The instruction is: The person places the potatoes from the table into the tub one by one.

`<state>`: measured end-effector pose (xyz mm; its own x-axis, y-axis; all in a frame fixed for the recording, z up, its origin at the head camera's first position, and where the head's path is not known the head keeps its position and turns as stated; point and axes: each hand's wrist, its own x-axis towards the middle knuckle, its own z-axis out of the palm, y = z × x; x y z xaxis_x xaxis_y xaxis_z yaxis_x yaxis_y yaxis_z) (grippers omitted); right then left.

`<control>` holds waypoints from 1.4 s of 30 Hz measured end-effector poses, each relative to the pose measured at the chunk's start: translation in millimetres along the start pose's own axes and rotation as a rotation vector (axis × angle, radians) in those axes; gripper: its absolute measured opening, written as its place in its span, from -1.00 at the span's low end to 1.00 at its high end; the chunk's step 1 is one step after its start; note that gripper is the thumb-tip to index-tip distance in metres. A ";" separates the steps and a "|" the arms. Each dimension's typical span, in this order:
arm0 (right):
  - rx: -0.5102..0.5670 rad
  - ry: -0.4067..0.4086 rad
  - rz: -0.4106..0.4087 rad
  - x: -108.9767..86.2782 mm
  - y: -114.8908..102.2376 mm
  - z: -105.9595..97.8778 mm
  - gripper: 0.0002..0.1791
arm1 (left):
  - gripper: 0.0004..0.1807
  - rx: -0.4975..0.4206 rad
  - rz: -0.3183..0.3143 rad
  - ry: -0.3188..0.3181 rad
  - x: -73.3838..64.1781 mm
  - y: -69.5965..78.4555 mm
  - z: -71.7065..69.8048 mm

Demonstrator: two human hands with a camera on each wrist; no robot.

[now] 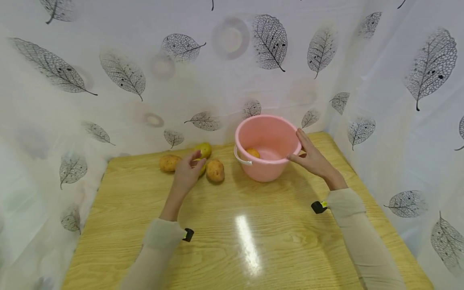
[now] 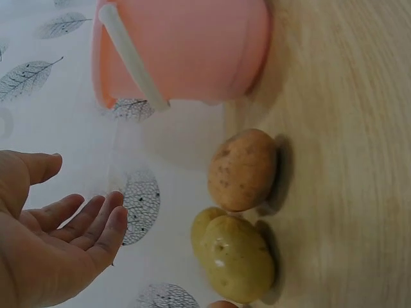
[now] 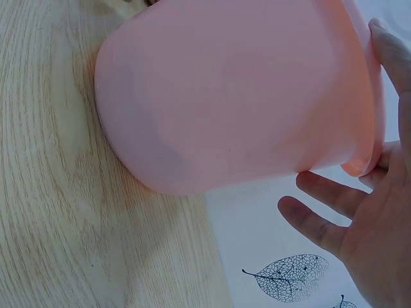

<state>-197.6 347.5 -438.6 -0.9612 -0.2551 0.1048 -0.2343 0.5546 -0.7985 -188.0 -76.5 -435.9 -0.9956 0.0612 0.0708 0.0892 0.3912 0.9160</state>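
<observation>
My left hand (image 1: pixel 186 173) hovers over a small group of produce, its fingers loosely bent and nothing between them. Around it lie a brown potato (image 1: pixel 169 163), another potato (image 1: pixel 215 170) and a smooth yellow-green fruit (image 1: pixel 204 150). A second yellow-green fruit (image 1: pixel 200 168) is partly hidden by that hand. With thumb and fingers at the rim, my right hand (image 1: pixel 314 160) holds the right side of a pink bucket (image 1: pixel 266 171); two of its fingers (image 3: pixel 314 221) stand spread beside the wall. Inside the bucket lies a yellowish-brown potato-like piece (image 1: pixel 252 152).
The bucket's white handle (image 1: pixel 242 158) hangs down on its left side. Everything stands near the back edge of a wooden table (image 1: pixel 217 241), which reflects a bright light. A white curtain (image 1: pixel 224 80) with leaf prints encloses the back and sides.
</observation>
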 end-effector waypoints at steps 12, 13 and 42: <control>0.013 0.005 -0.020 -0.2 0.9 0.3 0.09 | -0.41 0.100 -0.172 -0.004 -7.8 -40.3 32.7; 0.014 0.005 -0.021 -0.2 0.8 0.1 0.09 | -0.42 0.110 -0.181 -0.006 -9.2 -42.3 35.6; 0.012 0.000 -0.011 -1.1 3.4 -1.4 0.09 | -0.20 0.244 -0.170 0.036 -1.8 -68.0 80.3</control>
<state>-197.5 350.7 -440.5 -0.9587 -0.2609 0.1133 -0.2426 0.5422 -0.8044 -190.0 -29.5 -530.0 -0.9968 -0.0554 -0.0578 -0.0795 0.6021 0.7944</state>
